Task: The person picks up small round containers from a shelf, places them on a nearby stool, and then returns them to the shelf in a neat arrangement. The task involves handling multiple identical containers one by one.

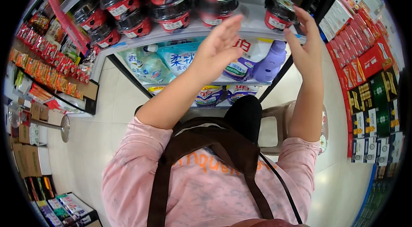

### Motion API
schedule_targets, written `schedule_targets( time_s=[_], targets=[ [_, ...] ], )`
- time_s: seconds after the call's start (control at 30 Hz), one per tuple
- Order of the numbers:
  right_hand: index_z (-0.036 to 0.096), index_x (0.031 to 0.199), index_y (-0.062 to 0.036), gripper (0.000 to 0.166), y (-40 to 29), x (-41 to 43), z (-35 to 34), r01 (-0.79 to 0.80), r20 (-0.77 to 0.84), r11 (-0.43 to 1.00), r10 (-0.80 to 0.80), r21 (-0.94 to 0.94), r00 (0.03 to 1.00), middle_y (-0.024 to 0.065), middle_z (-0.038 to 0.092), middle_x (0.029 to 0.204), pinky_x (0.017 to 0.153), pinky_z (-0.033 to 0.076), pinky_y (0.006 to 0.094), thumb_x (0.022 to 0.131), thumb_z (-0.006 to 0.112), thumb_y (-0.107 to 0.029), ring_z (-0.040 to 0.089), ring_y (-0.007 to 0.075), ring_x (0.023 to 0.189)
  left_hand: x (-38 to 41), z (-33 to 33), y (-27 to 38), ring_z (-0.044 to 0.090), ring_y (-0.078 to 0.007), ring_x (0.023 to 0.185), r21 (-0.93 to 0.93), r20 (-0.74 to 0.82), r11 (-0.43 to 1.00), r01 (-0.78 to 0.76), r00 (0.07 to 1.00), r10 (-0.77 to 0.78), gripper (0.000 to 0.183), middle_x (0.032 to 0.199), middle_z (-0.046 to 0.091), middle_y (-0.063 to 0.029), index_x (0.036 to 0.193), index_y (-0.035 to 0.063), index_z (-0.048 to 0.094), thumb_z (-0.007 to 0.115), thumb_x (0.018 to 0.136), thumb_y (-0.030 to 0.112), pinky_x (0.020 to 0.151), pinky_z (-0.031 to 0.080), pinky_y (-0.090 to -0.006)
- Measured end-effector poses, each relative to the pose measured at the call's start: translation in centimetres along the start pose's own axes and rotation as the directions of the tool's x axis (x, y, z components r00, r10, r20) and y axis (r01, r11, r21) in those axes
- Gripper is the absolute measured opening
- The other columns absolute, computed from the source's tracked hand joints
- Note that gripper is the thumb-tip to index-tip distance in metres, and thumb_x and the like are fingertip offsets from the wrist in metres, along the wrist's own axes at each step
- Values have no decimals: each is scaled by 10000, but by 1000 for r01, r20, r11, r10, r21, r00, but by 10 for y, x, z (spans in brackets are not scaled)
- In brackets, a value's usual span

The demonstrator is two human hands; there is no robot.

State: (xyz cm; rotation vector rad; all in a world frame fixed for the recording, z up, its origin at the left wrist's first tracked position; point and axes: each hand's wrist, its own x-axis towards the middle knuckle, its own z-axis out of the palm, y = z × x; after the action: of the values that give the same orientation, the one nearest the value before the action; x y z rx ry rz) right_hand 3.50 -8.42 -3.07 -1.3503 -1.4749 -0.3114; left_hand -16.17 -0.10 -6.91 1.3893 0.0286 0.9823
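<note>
My left hand (217, 46) is raised before the shelf with its fingers apart, holding nothing; its fingertips are near a red plastic cup with a black lid (217, 5), partly blurred. On the right, my right hand (305, 34) is curved beside another red cup with a black lid (280, 13); the fingertips lie over its right side, and whether they touch it cannot be told. Stacked red cups of the same kind (170, 17) stand two high at the left of the white shelf (248, 29).
Below are detergent pouches (177, 56) and a purple bottle (271, 61). A plastic stool (278, 124) stands at my right, by the shelf's foot. Racks of snack packets (48, 56) are at left, stacked boxes (370, 59) at right. A metal stand (65, 128) rises from the floor at left.
</note>
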Motion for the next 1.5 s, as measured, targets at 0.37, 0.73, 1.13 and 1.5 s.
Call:
schedule_targets(
  time_s=[0.37,0.73,1.13,1.5],
  targets=[
    [367,1272,-100,606,-16,8,70,-197,346,957,115,212,931,207,463,1203,923,371,386,737,615,-241,434,316,1151,-10,-16,27,99,-229,1338,-25,-255,1000,-3,967,-3,650,1421,182,-120,1347,1,212,422,733,25,1072,83,-370],
    [335,1321,-177,637,-15,18,89,-315,422,873,144,371,895,203,430,1254,918,388,394,748,609,-224,440,336,1153,11,-39,31,209,-210,1290,-262,-229,963,68,964,-131,725,1392,221,-143,1366,-37,100,481,760,73,1053,140,-312],
    [352,1310,-94,637,-15,18,87,-196,227,829,87,523,970,145,448,1198,926,393,363,727,609,-87,470,226,1095,17,-17,36,208,-237,1302,-83,-172,996,-5,985,-9,627,1388,251,-143,1345,-31,199,423,769,73,1067,132,-371],
    [319,1315,-41,559,-19,36,45,-126,49,796,121,591,991,121,523,1127,895,391,271,807,547,1,504,164,1024,46,5,33,227,-220,1299,-89,61,992,-94,993,100,762,1412,208,-169,1368,-33,108,503,717,0,1054,129,-337]
  ],
)
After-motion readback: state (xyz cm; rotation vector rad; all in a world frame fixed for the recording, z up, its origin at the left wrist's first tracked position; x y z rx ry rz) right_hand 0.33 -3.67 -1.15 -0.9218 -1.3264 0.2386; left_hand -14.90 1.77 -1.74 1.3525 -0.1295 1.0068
